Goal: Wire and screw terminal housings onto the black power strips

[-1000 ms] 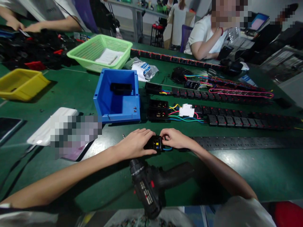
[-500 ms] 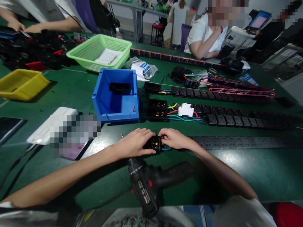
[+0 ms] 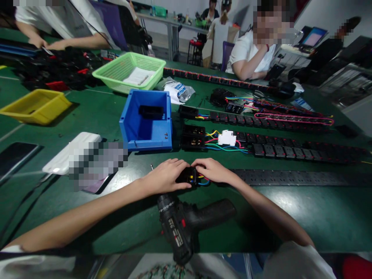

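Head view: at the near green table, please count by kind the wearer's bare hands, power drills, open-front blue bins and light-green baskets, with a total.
Left hand and right hand: 2
Power drill: 1
Open-front blue bin: 1
Light-green basket: 1
Total: 5

passage: tabletop (image 3: 328, 221) right of right forearm (image 3: 271, 209) | left hand (image 3: 167, 176) obstacles: drill (image 3: 177, 226) nearside, blue bin (image 3: 146, 145) beyond

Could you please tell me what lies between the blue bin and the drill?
In the head view, the left hand, holding a black box, lies between the blue bin and the drill.
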`<state>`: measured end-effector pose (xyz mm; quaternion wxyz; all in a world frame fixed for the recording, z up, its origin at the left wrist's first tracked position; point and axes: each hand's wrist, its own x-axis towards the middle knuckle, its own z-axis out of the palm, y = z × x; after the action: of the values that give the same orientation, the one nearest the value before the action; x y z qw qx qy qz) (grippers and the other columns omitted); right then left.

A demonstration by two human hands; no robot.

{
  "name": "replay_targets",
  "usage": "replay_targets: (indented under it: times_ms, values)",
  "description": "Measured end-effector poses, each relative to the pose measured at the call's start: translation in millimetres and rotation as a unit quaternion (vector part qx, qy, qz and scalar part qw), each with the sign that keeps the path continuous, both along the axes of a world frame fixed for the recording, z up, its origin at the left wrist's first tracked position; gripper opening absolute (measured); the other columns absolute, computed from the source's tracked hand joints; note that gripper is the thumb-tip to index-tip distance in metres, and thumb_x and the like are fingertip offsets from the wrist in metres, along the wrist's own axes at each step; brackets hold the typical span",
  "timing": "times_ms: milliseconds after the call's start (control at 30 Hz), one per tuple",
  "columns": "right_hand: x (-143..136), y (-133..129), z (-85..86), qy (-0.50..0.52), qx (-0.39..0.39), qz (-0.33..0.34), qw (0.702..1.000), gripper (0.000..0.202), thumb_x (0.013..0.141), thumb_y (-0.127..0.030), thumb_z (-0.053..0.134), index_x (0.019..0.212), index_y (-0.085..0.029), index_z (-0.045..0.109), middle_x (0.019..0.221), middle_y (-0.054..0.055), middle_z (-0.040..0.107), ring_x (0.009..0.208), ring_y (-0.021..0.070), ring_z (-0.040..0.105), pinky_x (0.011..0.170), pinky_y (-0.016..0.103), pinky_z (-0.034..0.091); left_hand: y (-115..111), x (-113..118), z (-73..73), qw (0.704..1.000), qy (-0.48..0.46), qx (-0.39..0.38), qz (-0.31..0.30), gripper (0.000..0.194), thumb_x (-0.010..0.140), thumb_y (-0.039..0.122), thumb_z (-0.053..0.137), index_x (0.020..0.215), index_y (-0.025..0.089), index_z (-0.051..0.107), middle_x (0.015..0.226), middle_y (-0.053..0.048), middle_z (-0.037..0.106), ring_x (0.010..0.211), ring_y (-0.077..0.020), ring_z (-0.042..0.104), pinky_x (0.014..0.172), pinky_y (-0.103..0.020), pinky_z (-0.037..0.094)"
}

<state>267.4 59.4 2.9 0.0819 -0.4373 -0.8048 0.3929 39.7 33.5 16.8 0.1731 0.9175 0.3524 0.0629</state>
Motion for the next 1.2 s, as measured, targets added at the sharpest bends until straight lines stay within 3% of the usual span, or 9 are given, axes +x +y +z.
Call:
replay_targets:
  times_ms: [200,367,433,600,667,733,833,1000,1200]
  values:
    - [-2.5,-3.6,3.7,-0.001,0.013,0.011,1.0,0.028,0.09,-0.041,0.054,0.1,-0.019,0.068,0.085,0.002,0.068,0.074,0.0135,0.059,0.067,0.023,0.037,-2.6,0.2,1.1,1.0,0.0,0.003,0.008,0.051,0.088,0.058,0.053,0.119,0.017,0.051,0.106,-0.009,0.062,0.1,-0.0254,0.06,0.086,-0.036,0.046]
    - [-3.7,-5.4,3.1,-0.008,0.034,0.017,0.999,0.027,0.089,-0.041,0.056,0.097,-0.018,0.069,0.085,0.002,0.068,0.074,0.0128,0.058,0.065,0.022,0.035,-1.4,-3.3,3.6,0.999,-0.029,-0.017,-0.002,0.057,0.086,0.06,0.055,0.124,0.018,0.05,0.112,-0.009,0.063,0.105,-0.0242,0.06,0.089,-0.035,0.046]
    - [-3.5,-5.5,3.4,-0.007,0.036,0.018,0.999,0.027,0.09,-0.04,0.056,0.098,-0.018,0.069,0.086,0.002,0.068,0.074,0.0129,0.058,0.065,0.022,0.035,4.1,-8.3,8.9,0.998,-0.061,-0.017,0.011,0.046,0.09,0.054,0.051,0.12,0.019,0.053,0.111,-0.008,0.063,0.103,-0.0221,0.061,0.088,-0.032,0.047]
    - [-2.5,-5.0,3.9,-0.006,0.054,0.028,0.998,0.026,0.09,-0.039,0.054,0.095,-0.019,0.07,0.09,0.003,0.069,0.077,0.0136,0.06,0.069,0.023,0.036,45.2,-36.3,31.6,0.978,-0.136,0.07,0.14,0.026,0.094,0.037,0.044,0.096,0.015,0.058,0.088,-0.004,0.065,0.077,-0.0162,0.06,0.07,-0.026,0.044]
    - [-1.9,-4.6,3.2,-0.003,0.056,0.03,0.998,0.026,0.09,-0.04,0.055,0.094,-0.019,0.07,0.089,0.002,0.069,0.077,0.0138,0.06,0.068,0.022,0.036,68.4,-48.5,39.0,0.969,-0.115,0.097,0.194,0.025,0.093,0.035,0.046,0.094,0.014,0.059,0.085,-0.004,0.065,0.074,-0.0156,0.059,0.069,-0.024,0.042]
    - [-1.4,-4.3,2.1,0.001,0.058,0.029,0.998,0.027,0.09,-0.04,0.055,0.094,-0.019,0.07,0.088,0.002,0.069,0.077,0.014,0.06,0.067,0.022,0.036,89.9,-56.7,42.1,0.975,-0.028,0.068,0.209,0.022,0.091,0.03,0.048,0.097,0.013,0.061,0.089,-0.004,0.067,0.079,-0.0154,0.059,0.069,-0.023,0.041]
    - [-0.9,-4.2,0.7,0.004,0.06,0.029,0.998,0.027,0.09,-0.041,0.055,0.094,-0.019,0.07,0.089,0.002,0.07,0.078,0.0144,0.061,0.068,0.023,0.036,115.3,-59.9,37.9,0.978,0.02,0.041,0.206,0.021,0.088,0.021,0.052,0.102,0.01,0.063,0.095,-0.006,0.068,0.081,-0.0144,0.059,0.072,-0.022,0.041]
    - [-0.4,-5.0,0.7,0.0,0.055,0.018,0.998,0.028,0.089,-0.043,0.055,0.095,-0.02,0.07,0.088,0.002,0.069,0.076,0.0139,0.06,0.064,0.022,0.035,145.6,-53.9,18.9,0.976,0.073,-0.015,0.204,0.015,0.078,0.019,0.063,0.087,0.007,0.066,0.081,-0.008,0.069,0.068,-0.0135,0.059,0.067,-0.021,0.043]
    - [0.0,-4.5,1.3,0.002,0.043,0.013,0.999,0.028,0.088,-0.044,0.056,0.096,-0.02,0.07,0.086,0.001,0.069,0.074,0.0132,0.06,0.062,0.022,0.033,158.5,-53.0,7.6,0.972,0.059,-0.045,0.222,0.013,0.071,0.021,0.068,0.08,0.012,0.07,0.074,-0.005,0.071,0.063,-0.0162,0.062,0.065,-0.022,0.046]
